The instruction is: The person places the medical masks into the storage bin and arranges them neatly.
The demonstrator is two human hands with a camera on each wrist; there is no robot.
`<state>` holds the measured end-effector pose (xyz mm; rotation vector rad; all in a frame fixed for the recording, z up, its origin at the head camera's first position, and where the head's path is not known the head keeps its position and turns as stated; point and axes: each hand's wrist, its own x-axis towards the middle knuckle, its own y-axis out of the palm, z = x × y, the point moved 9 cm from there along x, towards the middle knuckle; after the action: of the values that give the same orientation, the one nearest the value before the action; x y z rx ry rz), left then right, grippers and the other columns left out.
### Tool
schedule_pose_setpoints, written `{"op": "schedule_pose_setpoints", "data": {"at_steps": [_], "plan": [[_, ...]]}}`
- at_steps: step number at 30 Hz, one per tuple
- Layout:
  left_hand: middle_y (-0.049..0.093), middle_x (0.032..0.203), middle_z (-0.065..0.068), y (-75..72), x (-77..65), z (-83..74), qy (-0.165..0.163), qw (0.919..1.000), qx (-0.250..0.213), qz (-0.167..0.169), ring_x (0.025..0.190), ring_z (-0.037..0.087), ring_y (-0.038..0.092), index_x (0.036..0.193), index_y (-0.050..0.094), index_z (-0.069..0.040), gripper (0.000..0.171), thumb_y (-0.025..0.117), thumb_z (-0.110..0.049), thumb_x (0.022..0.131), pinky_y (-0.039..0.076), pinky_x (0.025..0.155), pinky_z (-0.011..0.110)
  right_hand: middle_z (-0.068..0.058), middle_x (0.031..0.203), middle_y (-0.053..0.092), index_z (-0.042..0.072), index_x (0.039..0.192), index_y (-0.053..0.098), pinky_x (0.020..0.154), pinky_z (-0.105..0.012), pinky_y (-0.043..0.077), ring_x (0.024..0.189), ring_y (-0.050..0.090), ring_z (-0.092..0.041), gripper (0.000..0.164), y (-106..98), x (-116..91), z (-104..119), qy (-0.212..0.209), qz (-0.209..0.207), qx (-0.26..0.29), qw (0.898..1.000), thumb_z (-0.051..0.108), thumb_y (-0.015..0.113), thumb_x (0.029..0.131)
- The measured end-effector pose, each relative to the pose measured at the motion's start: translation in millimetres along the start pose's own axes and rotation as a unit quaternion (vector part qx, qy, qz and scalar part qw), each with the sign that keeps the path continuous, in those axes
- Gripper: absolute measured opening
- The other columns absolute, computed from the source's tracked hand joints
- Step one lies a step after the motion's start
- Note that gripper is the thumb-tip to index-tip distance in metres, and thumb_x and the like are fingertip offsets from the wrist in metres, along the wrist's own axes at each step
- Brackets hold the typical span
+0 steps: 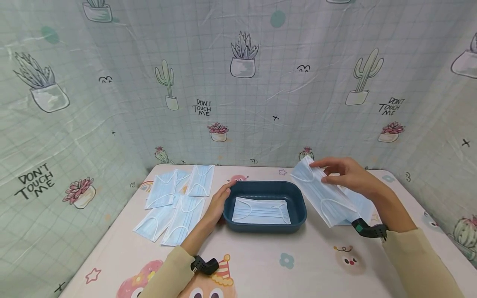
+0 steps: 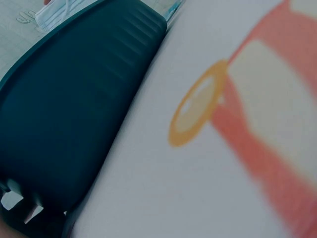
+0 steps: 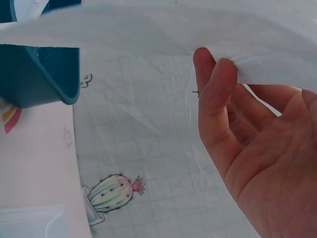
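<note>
Between thumb and fingers, my right hand [image 1: 348, 176] pinches a light blue face mask [image 1: 320, 192] by its edge. The mask hangs tilted just right of a dark blue plastic basket [image 1: 264, 228]; the right wrist view shows its pale sheet [image 3: 138, 29] edge-on above the fingertips. My left hand [image 1: 218, 205] rests along the basket's left side, fingers fairly straight and fingertips at the rim. Inside the basket a face mask [image 1: 261, 211] lies flat, ear loops on top. The left wrist view is mostly the basket's outer wall [image 2: 74, 99], with the hand nearly out of sight.
Several face masks [image 1: 182, 219] lie spread and partly overlapping on the table left of the basket. Another mask [image 1: 363, 203] lies under and behind the right hand. The table cover [image 1: 283, 277] is printed with cartoons, and a cactus-patterned curtain [image 1: 261, 103] encloses the back and sides.
</note>
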<state>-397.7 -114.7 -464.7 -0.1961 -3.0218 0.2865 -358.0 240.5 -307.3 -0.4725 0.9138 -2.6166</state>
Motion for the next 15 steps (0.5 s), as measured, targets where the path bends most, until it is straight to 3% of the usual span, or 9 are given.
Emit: {"op": "schedule_pose_setpoints", "data": {"at_steps": [15], "plan": [[0.044,0.164,0.008,-1.0,2.0,-1.6,0.004,0.9999,-0.009,0.005,0.159,0.033,0.026,0.154,0.050,-0.017,0.044,0.037,-0.024,0.112,0.015,0.130,0.057,-0.017,0.132,0.065,0.006,0.137,0.065,0.074,-0.028,0.060,0.094,0.066,-0.021,0.045,10,20,22,-0.016,0.020,0.023,0.999,0.010,0.073,0.093]]}}
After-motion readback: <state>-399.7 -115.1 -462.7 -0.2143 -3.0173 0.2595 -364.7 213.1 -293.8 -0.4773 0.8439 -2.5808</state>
